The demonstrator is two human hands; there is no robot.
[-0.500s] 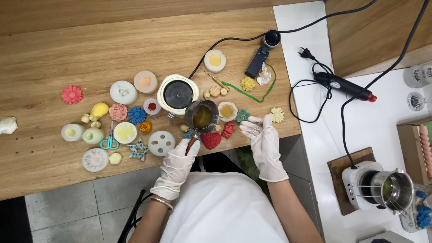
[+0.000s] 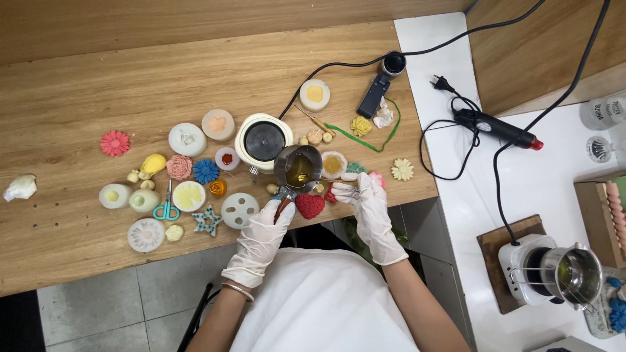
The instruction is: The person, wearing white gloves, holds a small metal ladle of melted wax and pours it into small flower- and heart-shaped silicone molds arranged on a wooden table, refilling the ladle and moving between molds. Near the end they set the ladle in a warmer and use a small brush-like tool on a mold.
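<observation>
My left hand (image 2: 263, 233), in a white glove, grips the dark handle of a small metal pot (image 2: 298, 167) that holds yellow liquid wax. My right hand (image 2: 367, 203), also gloved, holds a thin stick whose tip reaches into the pot. A red heart-shaped candle (image 2: 310, 205) lies on the wooden table (image 2: 78, 78) between my two hands. A round white mould with orange wax (image 2: 334, 164) sits just right of the pot. A white hot plate with a black top (image 2: 263, 140) stands just behind the pot.
Flower candles, round white moulds, blue scissors (image 2: 167, 208) and a teal star (image 2: 208, 220) are spread over the left of the table. A black heat gun (image 2: 495, 128) with cables lies on the white counter. A second hot plate with a steel pot (image 2: 567, 274) stands at the lower right.
Both hands stay by the pot; the right hand has moved slightly left with the stick toward the pot. The objects on the table have not moved.
</observation>
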